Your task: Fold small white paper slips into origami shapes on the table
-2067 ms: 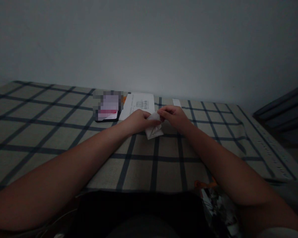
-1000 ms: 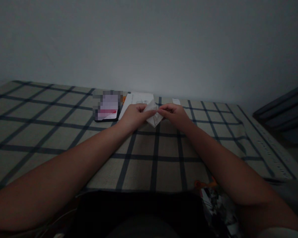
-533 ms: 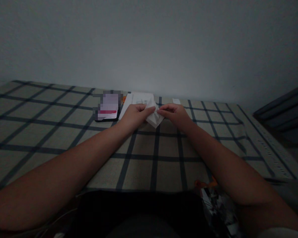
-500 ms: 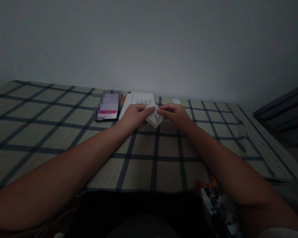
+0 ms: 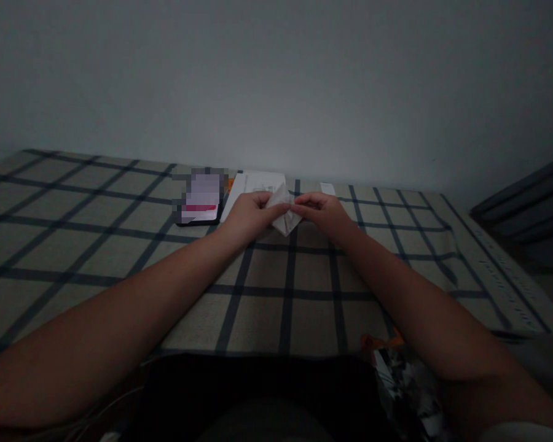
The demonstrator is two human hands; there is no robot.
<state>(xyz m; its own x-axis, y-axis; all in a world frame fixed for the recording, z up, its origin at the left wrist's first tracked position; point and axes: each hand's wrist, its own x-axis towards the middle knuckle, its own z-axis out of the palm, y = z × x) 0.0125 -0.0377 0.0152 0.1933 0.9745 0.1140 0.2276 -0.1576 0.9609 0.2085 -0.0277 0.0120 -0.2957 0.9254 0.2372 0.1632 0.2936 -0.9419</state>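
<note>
A small folded piece of white paper (image 5: 284,226), roughly diamond-shaped, is held between my two hands above the checked cloth. My left hand (image 5: 253,210) grips its left side, with the thumb lying across the front and the fingers partly hidden behind. At the paper's right side, my right hand (image 5: 321,207) pinches it with thumb and forefinger. The thumbs and fingertips nearly meet at the middle of the paper. Its back side is hidden from me.
A phone (image 5: 201,199) with a lit, blurred screen lies left of my hands. Beside it is a white booklet or sheet pad (image 5: 242,184). Behind my right hand sits a small white item (image 5: 327,188). The checked tablecloth (image 5: 267,319) reaches back to a plain wall.
My left thumb has slid slightly right over the paper, closer to my right fingertips. The paper has tilted a little and shifted slightly left. Everything else looks the same.
</note>
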